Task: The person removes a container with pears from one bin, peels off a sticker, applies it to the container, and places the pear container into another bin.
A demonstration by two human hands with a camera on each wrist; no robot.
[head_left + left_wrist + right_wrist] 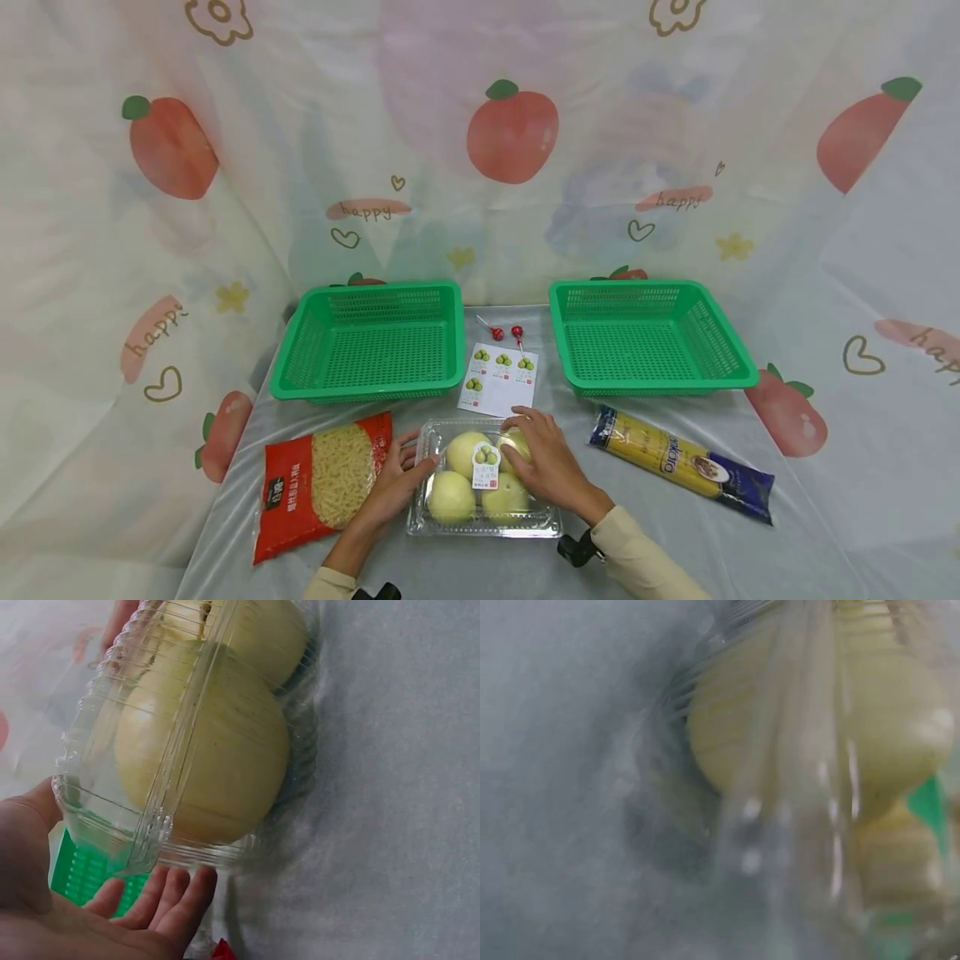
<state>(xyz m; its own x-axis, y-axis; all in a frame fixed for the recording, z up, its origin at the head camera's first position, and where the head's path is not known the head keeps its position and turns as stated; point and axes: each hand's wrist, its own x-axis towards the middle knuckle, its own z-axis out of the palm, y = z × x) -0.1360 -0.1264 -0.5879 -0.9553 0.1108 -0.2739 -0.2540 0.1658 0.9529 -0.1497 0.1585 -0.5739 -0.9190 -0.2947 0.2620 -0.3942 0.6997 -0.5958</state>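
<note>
A clear plastic clamshell box (438, 527) stands on the table in front of me, its lid down over several round, pale yellow pears (217, 742). On the lid sits a white fruit sticker (485, 467). My left hand (393, 483) is at the box's left end, thumb at the lid's edge and fingers extended along the side wall. From the right, my right hand (551, 458) rests over the lid's right part, fingers spread toward the far corner and thumb near the sticker. The right wrist view is blurred and shows mainly the box wall and pears (892, 712).
Two green baskets (367, 393) (652, 387) stand at the back. Between them lie a sticker sheet (502, 400) and two red lollipops (497, 333) (517, 332). A red pasta bag (288, 508) lies left of the box, a spaghetti pack (682, 462) right.
</note>
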